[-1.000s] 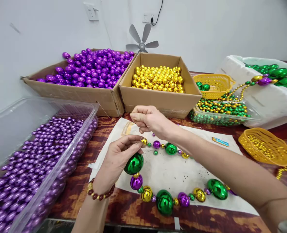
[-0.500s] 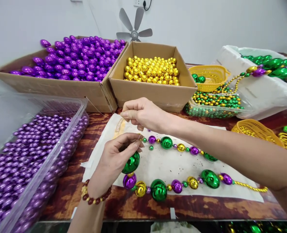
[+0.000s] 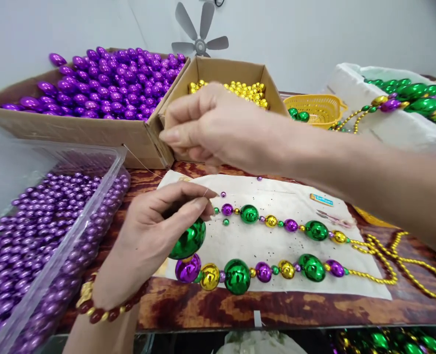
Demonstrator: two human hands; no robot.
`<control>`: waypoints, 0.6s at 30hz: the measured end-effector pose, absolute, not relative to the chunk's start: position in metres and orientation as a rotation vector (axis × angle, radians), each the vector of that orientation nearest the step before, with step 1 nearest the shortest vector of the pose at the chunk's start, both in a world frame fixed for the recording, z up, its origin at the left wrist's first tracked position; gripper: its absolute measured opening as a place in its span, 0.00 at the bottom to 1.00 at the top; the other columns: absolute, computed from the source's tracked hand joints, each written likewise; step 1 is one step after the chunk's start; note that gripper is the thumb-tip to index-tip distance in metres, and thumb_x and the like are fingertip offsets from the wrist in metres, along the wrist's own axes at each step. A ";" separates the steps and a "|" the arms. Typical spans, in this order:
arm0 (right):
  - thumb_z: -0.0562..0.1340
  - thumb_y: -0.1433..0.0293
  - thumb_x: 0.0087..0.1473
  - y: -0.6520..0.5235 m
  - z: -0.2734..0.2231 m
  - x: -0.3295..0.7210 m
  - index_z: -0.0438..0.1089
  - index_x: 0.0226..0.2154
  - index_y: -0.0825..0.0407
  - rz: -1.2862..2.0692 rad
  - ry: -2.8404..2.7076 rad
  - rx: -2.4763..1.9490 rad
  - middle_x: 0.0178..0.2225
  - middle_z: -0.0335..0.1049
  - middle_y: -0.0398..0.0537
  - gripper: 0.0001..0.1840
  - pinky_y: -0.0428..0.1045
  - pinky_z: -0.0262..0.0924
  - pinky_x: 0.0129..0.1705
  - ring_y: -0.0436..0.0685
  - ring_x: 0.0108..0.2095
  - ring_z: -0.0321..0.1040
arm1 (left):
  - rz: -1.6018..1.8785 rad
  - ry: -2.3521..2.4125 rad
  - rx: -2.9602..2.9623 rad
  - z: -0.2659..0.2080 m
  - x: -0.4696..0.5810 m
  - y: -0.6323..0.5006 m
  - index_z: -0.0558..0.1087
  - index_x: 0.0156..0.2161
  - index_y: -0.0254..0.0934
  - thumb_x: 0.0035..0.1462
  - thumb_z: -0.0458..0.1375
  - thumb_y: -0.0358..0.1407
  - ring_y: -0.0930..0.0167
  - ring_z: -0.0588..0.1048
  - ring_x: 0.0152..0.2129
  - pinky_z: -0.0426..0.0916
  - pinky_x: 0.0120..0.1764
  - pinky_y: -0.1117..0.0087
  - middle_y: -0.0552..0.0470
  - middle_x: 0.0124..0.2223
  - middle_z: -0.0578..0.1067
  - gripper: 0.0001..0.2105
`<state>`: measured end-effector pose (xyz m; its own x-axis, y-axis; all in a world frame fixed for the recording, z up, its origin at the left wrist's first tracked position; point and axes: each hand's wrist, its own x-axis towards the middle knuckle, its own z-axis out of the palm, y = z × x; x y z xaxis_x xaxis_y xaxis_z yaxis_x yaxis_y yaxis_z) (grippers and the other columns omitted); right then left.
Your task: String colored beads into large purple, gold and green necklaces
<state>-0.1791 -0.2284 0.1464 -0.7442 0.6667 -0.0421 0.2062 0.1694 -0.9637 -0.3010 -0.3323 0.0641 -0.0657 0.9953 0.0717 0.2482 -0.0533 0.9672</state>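
Note:
My left hand (image 3: 155, 226) pinches thumb and forefinger together on a thin thread (image 3: 205, 191) at the left end of a bead necklace. A large green ball (image 3: 188, 240) of the necklace hangs just under that hand, partly covered by it. The necklace's purple, gold and green balls (image 3: 237, 276) lie in two rows on a white cloth (image 3: 269, 250), joining gold bead chains (image 3: 375, 278) at the right. Raised above the cloth, my right hand (image 3: 218, 125) is closed in a pinch before the gold-bead box; what its fingertips hold cannot be made out.
Behind stand cardboard boxes of purple beads (image 3: 110, 88) and gold beads (image 3: 247, 93). A clear plastic tub (image 3: 120, 162) of small purple beads is at left. Yellow basket (image 3: 325, 110) and white box (image 3: 351, 83) sit back right. Loose small beads (image 3: 226, 222) and tweezers (image 3: 327, 216) lie on the cloth.
My right hand has risen away from the left hand, toward the camera, still pinched. The left hand keeps its pinch and appears slightly lower and further left. The view has shifted a little.

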 end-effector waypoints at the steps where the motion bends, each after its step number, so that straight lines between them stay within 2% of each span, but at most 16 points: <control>1: 0.57 0.77 0.57 -0.228 0.144 -0.180 0.55 0.17 0.54 1.575 -2.103 -0.833 0.16 0.50 0.36 0.19 0.39 0.43 0.16 0.42 0.17 0.47 | 1.170 1.417 1.402 0.061 -0.301 -0.332 0.78 0.38 0.37 0.55 0.59 0.37 0.70 0.74 0.27 0.68 0.29 0.73 0.51 0.29 0.77 0.08; 4: 0.57 0.77 0.56 -0.223 0.129 -0.181 0.55 0.17 0.54 1.515 -2.212 -0.864 0.16 0.51 0.37 0.18 0.40 0.47 0.15 0.43 0.17 0.48 | 1.120 1.408 1.374 0.047 -0.302 -0.331 0.77 0.37 0.37 0.55 0.58 0.38 0.70 0.74 0.26 0.67 0.29 0.72 0.51 0.28 0.76 0.08; 12: 0.56 0.73 0.57 -0.205 0.078 -0.183 0.58 0.22 0.54 1.783 -1.990 -0.882 0.17 0.52 0.36 0.13 0.39 0.51 0.17 0.44 0.18 0.51 | 1.065 1.254 1.259 0.012 -0.307 -0.319 0.75 0.34 0.36 0.58 0.56 0.38 0.72 0.71 0.26 0.65 0.30 0.74 0.52 0.27 0.74 0.08; 15: 0.57 0.73 0.57 -0.200 0.081 -0.186 0.59 0.22 0.54 1.780 -1.978 -0.872 0.18 0.53 0.37 0.13 0.39 0.51 0.17 0.45 0.18 0.51 | 1.059 1.281 1.285 0.017 -0.307 -0.314 0.75 0.33 0.36 0.59 0.55 0.39 0.72 0.70 0.27 0.64 0.31 0.74 0.52 0.28 0.74 0.10; 18: 0.57 0.75 0.57 -0.198 0.105 -0.183 0.59 0.22 0.54 1.741 -2.005 -0.871 0.16 0.51 0.37 0.13 0.39 0.49 0.16 0.44 0.16 0.48 | 1.059 1.321 1.385 0.040 -0.307 -0.311 0.76 0.34 0.37 0.59 0.55 0.39 0.71 0.71 0.27 0.64 0.31 0.73 0.51 0.28 0.75 0.10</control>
